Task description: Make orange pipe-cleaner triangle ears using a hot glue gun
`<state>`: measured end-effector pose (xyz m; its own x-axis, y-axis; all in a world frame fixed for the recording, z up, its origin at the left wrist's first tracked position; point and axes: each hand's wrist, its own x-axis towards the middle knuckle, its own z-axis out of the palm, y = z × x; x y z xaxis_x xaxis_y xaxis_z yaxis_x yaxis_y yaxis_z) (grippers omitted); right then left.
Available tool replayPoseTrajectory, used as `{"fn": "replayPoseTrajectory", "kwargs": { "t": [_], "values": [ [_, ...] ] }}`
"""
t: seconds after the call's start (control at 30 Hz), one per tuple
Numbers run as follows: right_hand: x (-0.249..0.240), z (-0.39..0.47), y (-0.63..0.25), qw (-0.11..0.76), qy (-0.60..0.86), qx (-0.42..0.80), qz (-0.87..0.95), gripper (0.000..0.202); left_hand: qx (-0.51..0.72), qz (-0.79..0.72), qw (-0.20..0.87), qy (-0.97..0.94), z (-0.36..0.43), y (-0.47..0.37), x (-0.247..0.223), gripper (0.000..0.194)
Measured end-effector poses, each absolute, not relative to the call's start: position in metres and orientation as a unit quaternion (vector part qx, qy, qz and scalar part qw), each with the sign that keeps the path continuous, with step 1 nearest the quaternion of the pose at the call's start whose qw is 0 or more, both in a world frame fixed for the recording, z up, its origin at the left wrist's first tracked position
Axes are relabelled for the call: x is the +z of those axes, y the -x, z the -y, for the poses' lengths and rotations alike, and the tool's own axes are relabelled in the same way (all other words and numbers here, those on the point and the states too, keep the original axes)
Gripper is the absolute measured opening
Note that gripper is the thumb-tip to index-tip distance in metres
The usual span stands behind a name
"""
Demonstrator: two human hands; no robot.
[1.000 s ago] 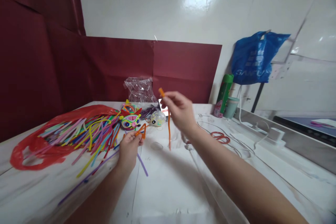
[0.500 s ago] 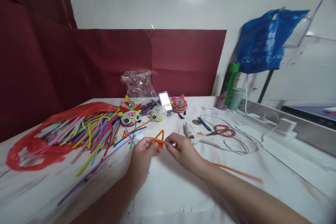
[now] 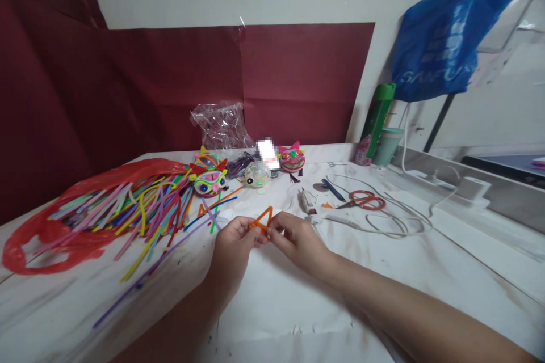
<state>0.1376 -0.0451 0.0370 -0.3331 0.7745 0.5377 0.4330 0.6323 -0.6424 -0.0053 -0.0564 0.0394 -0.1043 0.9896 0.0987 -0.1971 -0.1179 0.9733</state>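
Between my two hands is an orange pipe cleaner [image 3: 267,214] bent into a pointed, triangle-like shape. My left hand [image 3: 235,240] pinches its left side between thumb and fingers. On the other side, the fingertips of my right hand [image 3: 293,237] are closed on its lower right corner. Fingers hide part of the folded wire. Beyond my left hand lie loose pipe cleaners, among them a blue one [image 3: 210,213] and a long purple one [image 3: 140,282].
A red plastic bag [image 3: 91,258] with many coloured pipe cleaners lies left. Decorated cat-like figures [image 3: 209,182] and a clear round ball [image 3: 256,174] stand at the back. To the right are orange-handled scissors [image 3: 367,199], a glue gun [image 3: 308,202], a blue pen-like tool [image 3: 333,189] and cables.
The view has shifted slightly. The orange shape has turned and its tip leans more to the right. The loose orange length that stuck out past my right forearm no longer shows.
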Motion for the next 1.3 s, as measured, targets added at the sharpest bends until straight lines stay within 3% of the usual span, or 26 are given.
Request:
{"fn": "replayPoseTrajectory", "kwargs": {
  "t": [0.97,1.1,1.3],
  "values": [
    [0.035,0.047,-0.138,0.445,0.416,0.222,0.761,0.009,0.575,-0.458,0.406,-0.543,0.057,0.012,0.036,0.012],
    [0.037,0.042,-0.142,0.443,0.415,0.311,0.731,0.004,0.598,-0.440,0.436,-0.509,0.051,0.016,0.033,0.014],
    [0.045,0.042,-0.143,0.393,0.397,0.523,0.643,0.013,0.590,-0.422,0.464,-0.508,0.051,0.017,0.033,0.015]
  ]
}}
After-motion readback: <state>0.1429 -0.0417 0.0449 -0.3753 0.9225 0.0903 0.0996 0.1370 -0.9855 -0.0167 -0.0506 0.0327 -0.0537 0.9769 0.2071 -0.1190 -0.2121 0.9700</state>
